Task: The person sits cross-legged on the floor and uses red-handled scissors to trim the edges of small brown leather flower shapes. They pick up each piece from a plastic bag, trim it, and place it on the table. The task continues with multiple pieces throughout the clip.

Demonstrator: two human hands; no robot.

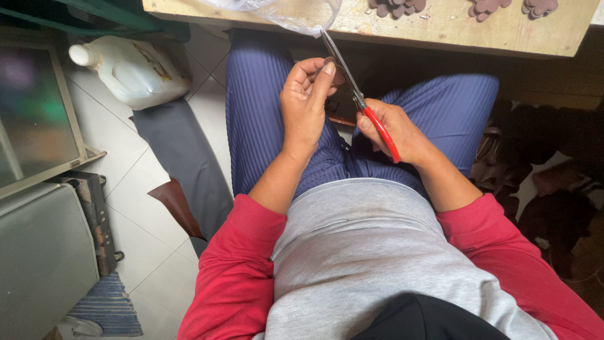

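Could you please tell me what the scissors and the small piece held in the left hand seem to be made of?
Scissors: bare metal blades with a dull grey sheen; glossy red handles, probably plastic-coated. Small piece: dark brown, thin and matte, possibly leather; mostly hidden by the left hand.

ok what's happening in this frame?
A seated person in a red-sleeved top works over their lap. The right hand grips red-handled scissors, blades pointing up toward the wooden table edge. The left hand pinches a small dark piece against the blades. Flower-shaped brown cutouts lie on the table; a white jug sits on the tiled floor.
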